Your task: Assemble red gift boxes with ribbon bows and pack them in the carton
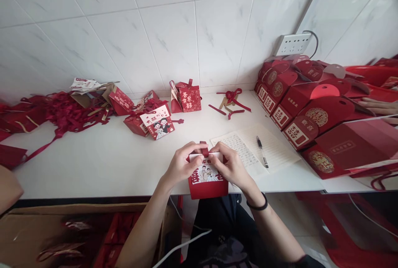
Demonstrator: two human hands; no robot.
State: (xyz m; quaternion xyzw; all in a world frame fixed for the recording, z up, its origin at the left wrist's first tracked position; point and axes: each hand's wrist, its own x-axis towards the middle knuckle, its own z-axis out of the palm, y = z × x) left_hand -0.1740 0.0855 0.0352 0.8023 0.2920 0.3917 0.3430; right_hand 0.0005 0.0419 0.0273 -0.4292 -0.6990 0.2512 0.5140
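Observation:
A red gift box (pixel 208 189) with a cartoon couple printed on a white panel is held upright at the table's front edge. My left hand (pixel 188 160) pinches its top left edge, the thumb on the front. Across from it, my right hand (pixel 228 162) grips the top right edge in the same way. Between the fingertips a dark red ribbon (pixel 204 148) rises from the top of the box. How the ribbon passes through the box is hidden by my fingers. A black band circles my right wrist.
Finished-looking small boxes (pixel 186 98) and a heap of red ribbons (pixel 68 112) lie to the left. Loose ribbon pieces (pixel 231 102), a written notebook (pixel 242 147) and a pen (pixel 262 152) are behind my right hand. Large red boxes (pixel 311 118) crowd the right; a cardboard carton (pixel 77 210) stands below left.

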